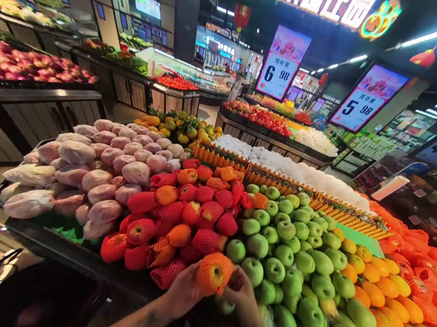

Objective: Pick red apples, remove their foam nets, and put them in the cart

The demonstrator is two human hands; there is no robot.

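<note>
An apple in an orange foam net (214, 273) is held up in front of me, its stem end facing me. My left hand (184, 290) wraps round it from the left and below. On its right side, my right hand (241, 292) has its fingers closed at the edge of the net; some fingertips are partly hidden. Just behind lies a heap of fruit in red and orange foam nets (187, 207). Beside my right hand is a pile of green apples (284, 246).
Pinkish wrapped fruit (109, 171) is heaped on the left. Oranges (388, 301) and red-netted fruit (425, 263) lie at the right. A low orange picket divider (280, 182) crosses behind the piles. Price signs (283, 65) hang above. A black stand edge (71, 258) runs in front.
</note>
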